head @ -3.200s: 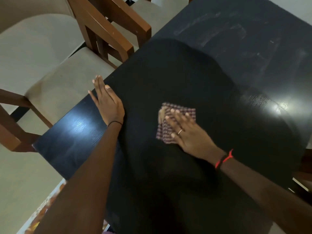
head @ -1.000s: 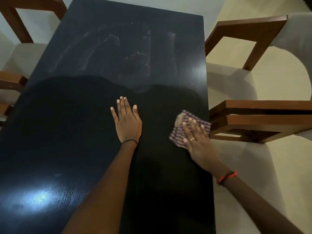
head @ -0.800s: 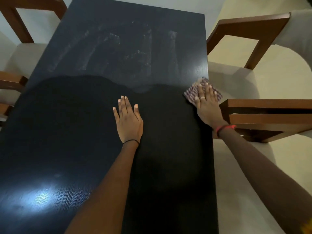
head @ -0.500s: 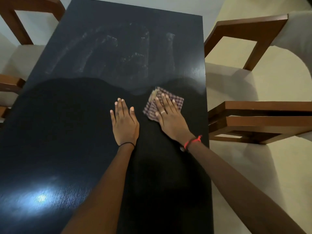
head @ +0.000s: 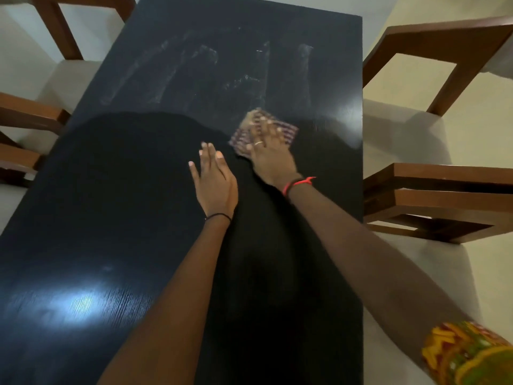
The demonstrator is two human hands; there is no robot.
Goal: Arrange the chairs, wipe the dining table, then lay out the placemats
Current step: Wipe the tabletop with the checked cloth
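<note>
Currently wiping | right hand open flat, presses cloth on table | left hand open flat, braces | smears at 12 o'clock of cloth: overlap strokes, even pressure.

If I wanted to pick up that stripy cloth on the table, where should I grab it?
Probably the cloth's right edge, the strip that shows beside the right hand pressing it. It lies folded flat on the table, so come down from above on the right and slide a thumb under that edge to pinch it. The left hand lies on the other side.
</note>
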